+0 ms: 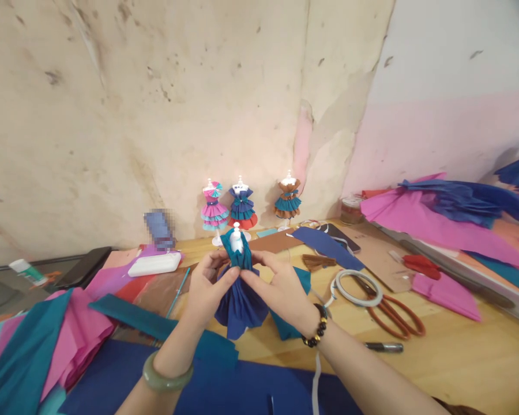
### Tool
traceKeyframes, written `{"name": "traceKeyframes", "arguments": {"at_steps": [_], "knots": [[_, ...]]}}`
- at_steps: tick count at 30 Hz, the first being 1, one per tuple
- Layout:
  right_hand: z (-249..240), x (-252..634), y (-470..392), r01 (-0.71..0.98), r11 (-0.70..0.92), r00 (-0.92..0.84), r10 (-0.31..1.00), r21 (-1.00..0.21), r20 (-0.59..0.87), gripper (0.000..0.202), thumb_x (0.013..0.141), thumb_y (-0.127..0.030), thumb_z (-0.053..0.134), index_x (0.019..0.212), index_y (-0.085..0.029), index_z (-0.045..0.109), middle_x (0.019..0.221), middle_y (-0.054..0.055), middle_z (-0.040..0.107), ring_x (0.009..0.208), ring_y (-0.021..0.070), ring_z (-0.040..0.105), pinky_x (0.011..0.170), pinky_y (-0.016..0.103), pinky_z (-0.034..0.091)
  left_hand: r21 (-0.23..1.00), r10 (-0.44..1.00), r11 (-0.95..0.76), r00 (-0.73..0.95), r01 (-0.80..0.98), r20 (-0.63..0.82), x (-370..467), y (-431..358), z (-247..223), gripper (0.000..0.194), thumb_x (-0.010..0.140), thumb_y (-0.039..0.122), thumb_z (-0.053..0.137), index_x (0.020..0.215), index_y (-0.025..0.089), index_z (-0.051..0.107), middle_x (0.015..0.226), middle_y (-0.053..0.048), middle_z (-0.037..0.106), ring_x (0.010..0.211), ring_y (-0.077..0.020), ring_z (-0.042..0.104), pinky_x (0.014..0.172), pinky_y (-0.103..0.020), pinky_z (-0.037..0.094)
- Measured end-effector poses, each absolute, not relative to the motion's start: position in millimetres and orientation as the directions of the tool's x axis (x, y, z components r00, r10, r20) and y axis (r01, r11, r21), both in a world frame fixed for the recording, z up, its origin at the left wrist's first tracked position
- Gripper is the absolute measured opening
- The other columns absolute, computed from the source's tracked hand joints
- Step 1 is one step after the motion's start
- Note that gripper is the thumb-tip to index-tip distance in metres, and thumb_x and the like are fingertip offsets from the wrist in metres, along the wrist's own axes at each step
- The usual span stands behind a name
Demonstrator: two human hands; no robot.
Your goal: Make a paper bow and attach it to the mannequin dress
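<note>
A small white dress form (237,241) stands upright before me, wearing a paper dress (242,302) with a teal crossed bodice and a gathered dark-blue skirt. My left hand (211,282) grips the dress at the waist from the left, thumb pressed to its front. From the right, my right hand (277,279) pinches the same waist, its thumb almost meeting the other. The fingers behind the waist are partly hidden. Just beyond the right hand lies a piece of teal paper (303,279). A long teal strip (134,317) passes beneath my left forearm.
Three dressed mini forms, pink (214,208), blue (242,204) and brown (288,199), stand by the wall. Orange-handled scissors (398,317), a tape roll (358,287) and a black pen (384,347) lie right. Crepe paper (78,340) piles up left; a blue sheet (259,392) lies in front.
</note>
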State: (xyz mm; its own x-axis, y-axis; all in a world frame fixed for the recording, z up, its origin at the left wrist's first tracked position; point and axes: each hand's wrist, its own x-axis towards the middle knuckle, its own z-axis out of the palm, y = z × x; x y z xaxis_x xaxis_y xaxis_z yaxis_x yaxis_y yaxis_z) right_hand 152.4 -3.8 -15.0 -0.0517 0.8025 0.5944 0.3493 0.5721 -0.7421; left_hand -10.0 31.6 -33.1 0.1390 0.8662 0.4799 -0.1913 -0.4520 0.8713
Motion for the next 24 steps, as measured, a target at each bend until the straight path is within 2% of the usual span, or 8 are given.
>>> {"name": "traceKeyframes", "arguments": {"at_steps": [3,7,11,16,20,24], "knots": [[-12,154,-6,0.364,0.649,-0.180,0.753,-0.668,0.633,0.033,0.080,-0.020,0.066,0.113,-0.022,0.063,0.111,0.005,0.069,0.103,0.0206,0.062,0.091,0.034,0.046,0.881,0.886,-0.436,0.084,-0.182,0.456,-14,37,-34,0.024,0.074,0.027,0.074,0.093,0.018,0.064,0.093,-0.005,0.072,0.088,-0.0162,0.067,0.081,-0.025,0.050],[-10,157,-5,0.313,0.687,-0.237,0.726,-0.656,0.646,0.028,0.090,-0.021,0.055,0.117,-0.023,0.063,0.112,0.005,0.068,0.103,0.0196,0.061,0.092,0.034,0.045,0.896,0.902,-0.403,0.083,-0.186,0.423,-22,40,-35,0.023,0.074,0.032,0.074,0.090,0.017,0.065,0.088,-0.004,0.072,0.082,-0.0156,0.066,0.077,-0.025,0.051],[-14,158,-2,0.302,0.654,-0.182,0.754,-0.693,0.632,0.026,0.094,-0.024,0.050,0.115,-0.025,0.065,0.108,0.004,0.071,0.100,0.0187,0.062,0.089,0.033,0.047,0.898,0.896,-0.413,0.107,-0.153,0.430,-25,37,-33,0.027,0.076,0.034,0.072,0.096,0.017,0.065,0.096,-0.006,0.071,0.090,-0.0180,0.066,0.082,-0.027,0.049],[-18,155,-2,0.367,0.613,-0.079,0.770,-0.700,0.633,0.021,0.089,-0.027,0.058,0.107,-0.020,0.068,0.100,0.005,0.072,0.094,0.0198,0.064,0.086,0.034,0.048,0.871,0.865,-0.490,0.099,-0.033,0.491,-20,33,-28,0.045,0.060,0.029,0.083,0.098,0.017,0.064,0.101,-0.008,0.069,0.102,-0.0233,0.062,0.092,-0.031,0.046],[-17,153,-4,0.402,0.581,-0.041,0.784,-0.708,0.619,0.019,0.086,-0.029,0.062,0.101,-0.020,0.068,0.097,0.005,0.072,0.093,0.0210,0.065,0.085,0.036,0.048,0.868,0.865,-0.497,0.097,0.014,0.493,-16,30,-24,0.033,0.066,0.028,0.079,0.094,0.017,0.065,0.096,-0.006,0.071,0.096,-0.0213,0.065,0.089,-0.030,0.048],[-15,153,-5,0.353,0.582,-0.042,0.792,-0.732,0.610,0.019,0.083,-0.030,0.065,0.100,-0.021,0.067,0.099,0.004,0.072,0.094,0.0198,0.065,0.086,0.034,0.048,0.883,0.875,-0.464,0.119,-0.070,0.470,-17,34,-25,0.030,0.071,0.030,0.076,0.096,0.017,0.066,0.099,-0.008,0.073,0.097,-0.0221,0.066,0.087,-0.031,0.050]]}}
